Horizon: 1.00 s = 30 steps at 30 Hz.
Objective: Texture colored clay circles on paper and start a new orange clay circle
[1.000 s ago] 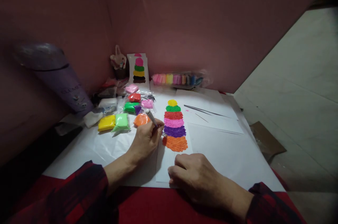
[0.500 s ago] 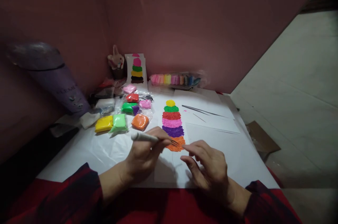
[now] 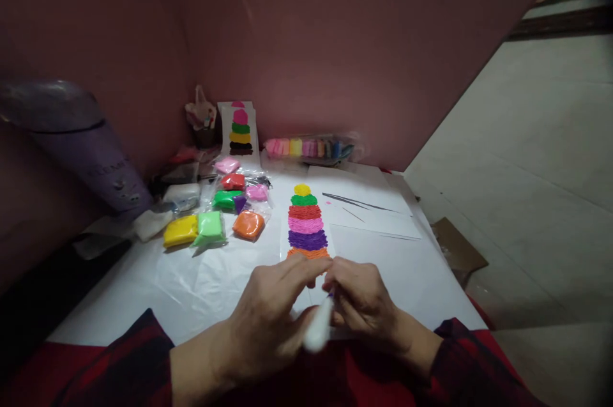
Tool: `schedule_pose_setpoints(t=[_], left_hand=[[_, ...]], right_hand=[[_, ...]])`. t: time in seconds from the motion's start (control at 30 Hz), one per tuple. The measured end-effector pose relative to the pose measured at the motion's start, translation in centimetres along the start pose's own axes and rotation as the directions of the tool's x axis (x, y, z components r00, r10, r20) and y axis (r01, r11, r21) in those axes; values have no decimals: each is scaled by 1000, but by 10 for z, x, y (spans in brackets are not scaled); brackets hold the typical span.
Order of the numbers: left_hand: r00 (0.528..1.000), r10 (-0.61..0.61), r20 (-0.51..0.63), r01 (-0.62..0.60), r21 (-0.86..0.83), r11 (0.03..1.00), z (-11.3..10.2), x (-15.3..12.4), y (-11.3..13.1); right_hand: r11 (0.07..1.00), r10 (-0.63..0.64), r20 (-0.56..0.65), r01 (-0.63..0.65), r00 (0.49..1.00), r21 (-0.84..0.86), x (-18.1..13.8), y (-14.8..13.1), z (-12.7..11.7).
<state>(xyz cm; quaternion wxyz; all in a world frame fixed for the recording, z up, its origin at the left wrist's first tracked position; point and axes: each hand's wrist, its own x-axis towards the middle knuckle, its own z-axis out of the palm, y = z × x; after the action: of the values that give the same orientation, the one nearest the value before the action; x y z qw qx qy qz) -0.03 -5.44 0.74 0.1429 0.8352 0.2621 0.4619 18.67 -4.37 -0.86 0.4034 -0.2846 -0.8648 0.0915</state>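
A white-handled tool (image 3: pixel 318 327) with a slim tip angles up toward my right hand (image 3: pixel 366 298). The right fingers are closed around its narrow end, which they mostly hide. My left hand (image 3: pixel 272 314) has its index finger stretched over to the right fingertips, its thumb apart and close behind the handle. Whether the left thumb touches the handle I cannot tell. Just beyond both hands lies a paper sheet with a textured clay tower (image 3: pixel 306 225) in stacked bands of yellow, green, red, pink, purple and orange. The hands cover the lower orange band.
Several clay packets (image 3: pixel 248 225) lie at left near a purple bottle (image 3: pixel 103 151). Dark tweezers (image 3: pixel 359 201) and a thin stick (image 3: pixel 353 214) rest on paper at right. Behind stand a picture card (image 3: pixel 239 129) and a bag of coloured clay (image 3: pixel 311 148) by the wall.
The tool has swung from pointing right in my left hand to lying between both hands, handle toward me. My hands have come together over the tower's bottom. The view has shifted slightly.
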Motion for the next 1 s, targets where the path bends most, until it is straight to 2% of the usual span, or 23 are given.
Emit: schedule_pose_setpoints(t=[0.07, 0.13, 0.23, 0.3, 0.4, 0.5, 0.63, 0.83, 0.9, 1.0], left_hand=[[997, 24, 72, -20, -56, 998, 2, 0, -1], [999, 7, 48, -5, -60, 998, 3, -1, -1], [972, -213, -96, 212, -27, 977, -1, 1, -2], [927, -340, -159, 339, -34, 940, -5, 3, -3], [857, -501, -121, 497, -62, 865, -8, 2, -5], [795, -606, -37, 601, -88, 794, -7, 0, -6], [743, -668, 34, 666, -134, 734, 0, -2, -8], [697, -715, 61, 716, -113, 688, 5, -2, -11], [691, -720, 61, 722, -103, 684, 6, -1, -11], [709, -703, 51, 705, -87, 704, 7, -1, -12]], right_hand=[[999, -42, 106, 39, 993, 32, -2, -1, 1], [998, 47, 118, -52, 992, 39, -4, -4, 1], [979, 202, 48, -203, 978, 5, -7, -8, 2], [992, 127, 101, -124, 987, -33, -9, -10, 4], [994, -45, 288, 70, 957, -78, -11, -12, 8], [988, -40, 351, 90, 936, -126, -11, -14, 9], [989, -30, 395, 85, 918, -123, -11, -14, 8], [993, -33, 405, 77, 914, -93, -12, -13, 8], [993, -33, 406, 78, 913, -93, -12, -12, 8], [992, -31, 406, 77, 913, -97, -12, -12, 8]])
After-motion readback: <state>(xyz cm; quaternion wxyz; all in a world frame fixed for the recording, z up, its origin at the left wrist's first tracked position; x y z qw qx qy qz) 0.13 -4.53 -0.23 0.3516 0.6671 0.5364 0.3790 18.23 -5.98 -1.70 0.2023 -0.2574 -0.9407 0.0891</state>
